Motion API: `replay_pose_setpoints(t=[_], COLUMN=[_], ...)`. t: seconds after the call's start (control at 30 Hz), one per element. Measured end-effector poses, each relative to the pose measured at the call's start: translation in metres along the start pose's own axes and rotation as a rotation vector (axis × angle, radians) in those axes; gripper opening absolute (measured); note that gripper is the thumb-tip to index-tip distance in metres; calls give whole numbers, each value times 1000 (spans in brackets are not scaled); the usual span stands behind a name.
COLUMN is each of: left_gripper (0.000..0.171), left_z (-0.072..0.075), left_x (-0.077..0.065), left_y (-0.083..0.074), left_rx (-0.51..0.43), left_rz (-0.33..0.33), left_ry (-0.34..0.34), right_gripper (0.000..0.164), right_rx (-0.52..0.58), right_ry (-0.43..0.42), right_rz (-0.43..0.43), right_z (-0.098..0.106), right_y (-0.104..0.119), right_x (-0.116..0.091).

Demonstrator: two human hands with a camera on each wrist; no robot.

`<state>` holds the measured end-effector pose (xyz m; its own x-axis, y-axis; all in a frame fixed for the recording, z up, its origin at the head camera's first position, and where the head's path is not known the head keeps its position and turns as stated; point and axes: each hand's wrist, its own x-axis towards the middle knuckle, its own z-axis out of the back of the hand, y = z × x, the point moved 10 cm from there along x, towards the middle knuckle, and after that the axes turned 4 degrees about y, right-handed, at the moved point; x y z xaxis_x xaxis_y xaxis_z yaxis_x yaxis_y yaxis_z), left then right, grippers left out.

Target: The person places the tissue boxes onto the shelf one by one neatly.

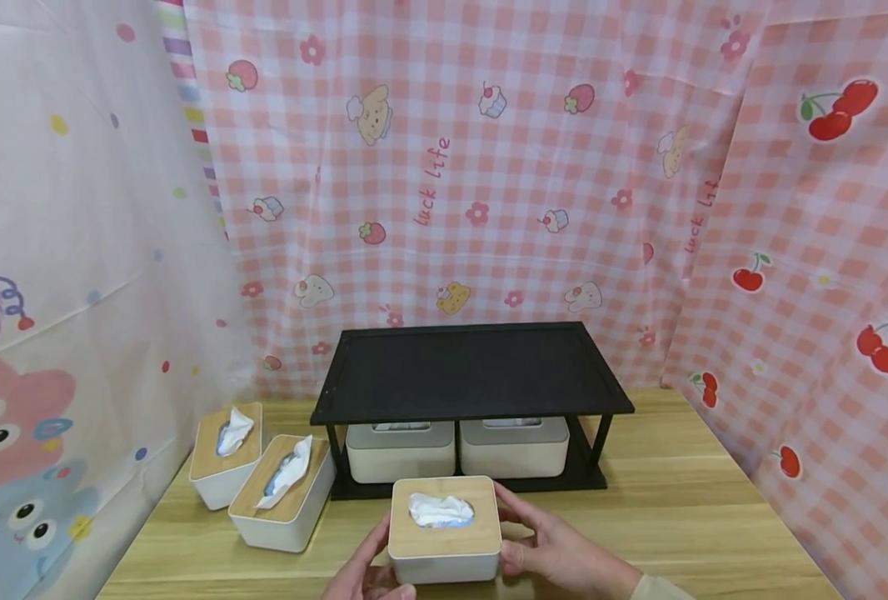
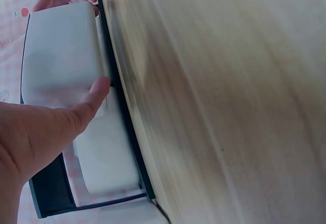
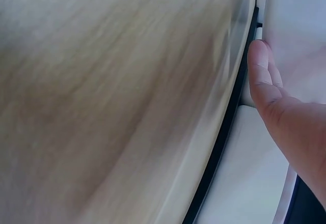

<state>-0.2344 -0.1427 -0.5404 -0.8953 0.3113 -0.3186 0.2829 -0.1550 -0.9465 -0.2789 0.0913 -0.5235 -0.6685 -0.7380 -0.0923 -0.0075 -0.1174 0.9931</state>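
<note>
In the head view, a white tissue box [image 1: 447, 570] with a light wooden lid and a tissue in its oval slot sits between both hands, in front of the black rack. My left hand [image 1: 365, 570] holds its left side, and my right hand [image 1: 556, 546] grips the right side, thumb near the front corner. From the left wrist, the left hand [image 2: 48, 132] shows its thumb along the box [image 2: 63, 51]; its other fingers are hidden. The right wrist view has the right hand [image 3: 290, 114] with its thumb against the box's edge. Whether the box touches the table cannot be told.
A low black rack [image 1: 466, 367] stands on the wooden table [image 1: 684, 517], with two tissue boxes, one left [image 1: 401, 458] and one right [image 1: 515, 454], under its top. Two more wooden-lidded boxes, a nearer one [image 1: 267, 532] and a farther one [image 1: 212, 490], stand left. Patterned curtains [image 1: 429, 275] surround the table.
</note>
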Motion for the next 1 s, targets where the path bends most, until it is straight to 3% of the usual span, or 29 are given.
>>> replay_pose_setpoints(t=[0.4, 1.0], left_gripper=[108, 105], left_z=[-2, 4], left_x=[-8, -21], left_y=[-11, -25], left_rx=[10, 44], left_rz=[-53, -49], left_ry=[-12, -19], right_gripper=[88, 88], right_rx=[73, 56], right_ry=[-9, 9], right_rz=[2, 8], right_z=[-3, -6], right_y=[8, 25], right_x=[-2, -2])
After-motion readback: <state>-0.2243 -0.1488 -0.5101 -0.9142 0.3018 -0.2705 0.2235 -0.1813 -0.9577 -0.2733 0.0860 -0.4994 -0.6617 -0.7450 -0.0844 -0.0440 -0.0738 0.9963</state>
